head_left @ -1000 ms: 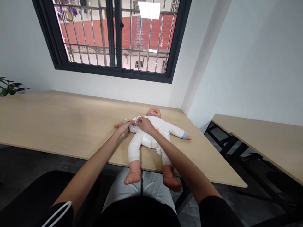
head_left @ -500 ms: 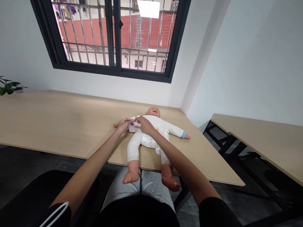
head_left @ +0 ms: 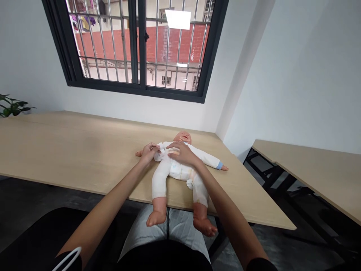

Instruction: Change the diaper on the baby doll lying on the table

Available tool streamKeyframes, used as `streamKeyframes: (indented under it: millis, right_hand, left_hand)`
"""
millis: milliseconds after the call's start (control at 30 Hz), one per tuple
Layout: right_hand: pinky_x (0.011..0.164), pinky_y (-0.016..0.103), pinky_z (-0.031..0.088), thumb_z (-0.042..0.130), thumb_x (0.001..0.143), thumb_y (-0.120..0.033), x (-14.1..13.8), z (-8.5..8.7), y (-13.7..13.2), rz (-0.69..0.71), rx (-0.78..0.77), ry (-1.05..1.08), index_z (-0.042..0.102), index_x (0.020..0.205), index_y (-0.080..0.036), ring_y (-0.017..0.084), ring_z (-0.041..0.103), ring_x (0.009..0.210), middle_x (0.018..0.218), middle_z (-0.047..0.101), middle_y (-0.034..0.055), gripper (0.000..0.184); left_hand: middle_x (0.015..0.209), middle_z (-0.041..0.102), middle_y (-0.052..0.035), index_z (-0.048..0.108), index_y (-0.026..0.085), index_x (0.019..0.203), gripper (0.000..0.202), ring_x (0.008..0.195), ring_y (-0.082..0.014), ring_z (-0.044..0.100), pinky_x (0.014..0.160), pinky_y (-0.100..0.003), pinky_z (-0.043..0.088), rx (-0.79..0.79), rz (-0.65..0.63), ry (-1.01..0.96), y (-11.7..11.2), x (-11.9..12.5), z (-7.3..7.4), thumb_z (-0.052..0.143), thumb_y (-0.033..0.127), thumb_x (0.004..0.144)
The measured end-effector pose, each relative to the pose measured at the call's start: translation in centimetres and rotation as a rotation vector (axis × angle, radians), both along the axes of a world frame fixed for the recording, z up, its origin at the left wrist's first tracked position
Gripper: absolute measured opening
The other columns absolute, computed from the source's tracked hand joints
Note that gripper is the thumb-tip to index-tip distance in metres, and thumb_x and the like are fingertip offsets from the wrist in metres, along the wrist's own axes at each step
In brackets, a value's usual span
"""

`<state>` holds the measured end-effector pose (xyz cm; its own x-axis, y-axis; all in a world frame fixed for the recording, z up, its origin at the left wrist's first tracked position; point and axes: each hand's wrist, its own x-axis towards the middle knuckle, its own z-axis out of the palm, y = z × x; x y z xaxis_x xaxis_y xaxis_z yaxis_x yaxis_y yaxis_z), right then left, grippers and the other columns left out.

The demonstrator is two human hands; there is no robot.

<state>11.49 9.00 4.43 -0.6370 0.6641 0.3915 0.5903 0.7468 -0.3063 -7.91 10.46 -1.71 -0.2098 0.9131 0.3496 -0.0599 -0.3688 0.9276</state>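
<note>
A baby doll (head_left: 180,173) lies on its back on the table, dressed in a white garment (head_left: 172,169) with a nappy showing at its middle. Its bare feet hang past the table's front edge. My left hand (head_left: 148,153) pinches the white fabric at the doll's sleeve, whose arm is mostly hidden. My right hand (head_left: 180,153) rests flat on the doll's chest, its fingers pointing left and holding nothing. The doll's other arm stretches out to the right, ending in a blue cuff (head_left: 219,165).
The light wood table (head_left: 70,143) runs along a wall under a barred window (head_left: 141,88). A second wooden table (head_left: 310,169) stands at the right. A green plant (head_left: 12,107) shows at far left. My lap lies below the table's front edge.
My right hand has let go of the fabric at the doll's shoulder and moved right, lying flat on the chest. My left hand stays on the sleeve.
</note>
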Motion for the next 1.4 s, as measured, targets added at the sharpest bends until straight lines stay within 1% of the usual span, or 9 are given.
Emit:
streamKeyframes:
  millis: [267,500,633,733,867,967,1167,1267,1400]
  right_hand:
    - [0.111,0.058,0.018,0.058,0.085,-0.045,1.7,-2.3,-0.6,-0.140,-0.141,-0.098,0.051,0.133,-0.020,0.032,0.030,0.138,0.145,0.042,0.0107,0.055]
    - [0.111,0.062,0.013,0.055,0.086,-0.040,1.5,-3.0,0.0,-0.134,-0.165,-0.081,0.048,0.136,-0.021,0.032,0.022,0.141,0.147,0.039,0.0121,0.054]
    - [0.111,0.063,0.011,0.056,0.082,-0.025,1.2,-3.2,0.1,-0.123,-0.178,-0.043,0.042,0.140,-0.021,0.032,0.020,0.142,0.148,0.037,0.0123,0.059]
    - [0.112,0.060,0.011,0.060,0.080,-0.027,1.6,-2.9,-0.2,-0.099,-0.187,0.000,0.042,0.139,-0.022,0.030,0.024,0.141,0.148,0.038,0.0117,0.062]
    - [0.115,0.048,0.020,0.062,0.080,-0.035,4.3,-2.0,-1.3,-0.052,-0.219,0.185,0.039,0.142,-0.022,0.024,0.034,0.137,0.146,0.041,0.0103,0.067]
    - [0.111,0.040,0.030,0.060,0.082,-0.036,7.3,-1.8,-2.2,-0.100,-0.218,0.441,0.048,0.135,-0.023,0.022,0.043,0.131,0.140,0.049,0.0080,0.056]
    - [0.109,0.039,0.033,0.063,0.079,-0.034,10.9,-3.7,-2.8,-0.270,-0.364,0.736,0.063,0.111,-0.020,0.022,0.051,0.122,0.127,0.059,0.0087,0.035]
    - [0.107,0.039,0.036,0.064,0.077,-0.032,11.0,-4.6,-2.7,-0.310,-0.480,0.800,0.064,0.102,-0.019,0.022,0.054,0.118,0.123,0.061,0.0098,0.028]
    - [0.093,0.037,0.050,0.062,0.081,-0.039,10.7,-5.3,-2.3,-0.347,-0.661,0.870,0.062,0.093,-0.019,0.022,0.062,0.103,0.106,0.067,0.0101,0.023]
  left_hand:
    - [0.069,0.060,-0.0015,0.058,0.020,0.065,0.014,0.073,-0.0192,0.054,0.073,-0.028,0.042,0.219,-0.045,0.279,-4.0,3.2,2.3,0.067,0.029,0.072]
    - [0.071,0.060,-0.0023,0.059,0.022,0.064,0.009,0.075,-0.0209,0.053,0.082,-0.032,0.041,0.304,-0.199,0.520,-5.6,5.2,3.7,0.060,0.019,0.072]
    - [0.071,0.061,-0.0031,0.058,0.023,0.061,0.013,0.074,-0.0217,0.054,0.084,-0.035,0.042,0.317,-0.251,0.596,-5.0,6.3,3.8,0.056,0.012,0.069]
    - [0.071,0.062,-0.0039,0.059,0.023,0.061,0.013,0.073,-0.0229,0.055,0.083,-0.037,0.044,0.311,-0.255,0.645,-4.3,6.4,3.7,0.057,0.013,0.069]
    - [0.085,0.066,-0.0079,0.065,0.022,0.070,0.009,0.088,-0.0263,0.058,0.089,-0.039,0.042,0.316,-0.237,0.707,-4.8,5.7,3.3,0.057,0.020,0.075]
    - [0.104,0.068,-0.0112,0.070,0.022,0.086,0.014,0.106,-0.0290,0.057,0.101,-0.040,0.036,0.316,-0.226,0.735,-6.3,5.3,2.5,0.059,0.026,0.079]
    - [0.144,0.046,-0.0106,0.057,0.024,0.128,0.051,0.138,-0.0297,0.033,0.116,-0.043,0.009,0.246,-0.250,0.822,-8.6,5.2,1.4,0.064,0.037,0.080]
    - [0.138,0.053,-0.0095,0.062,0.026,0.121,0.052,0.137,-0.0310,0.035,0.115,-0.043,0.010,0.157,-0.343,0.743,-8.3,4.8,2.2,0.073,0.037,0.072]
    - [0.114,0.069,-0.0082,0.072,0.022,0.095,0.038,0.116,-0.0302,0.057,0.101,-0.035,0.039,-0.021,-0.352,0.254,-7.1,3.7,3.5,0.083,0.031,0.060]
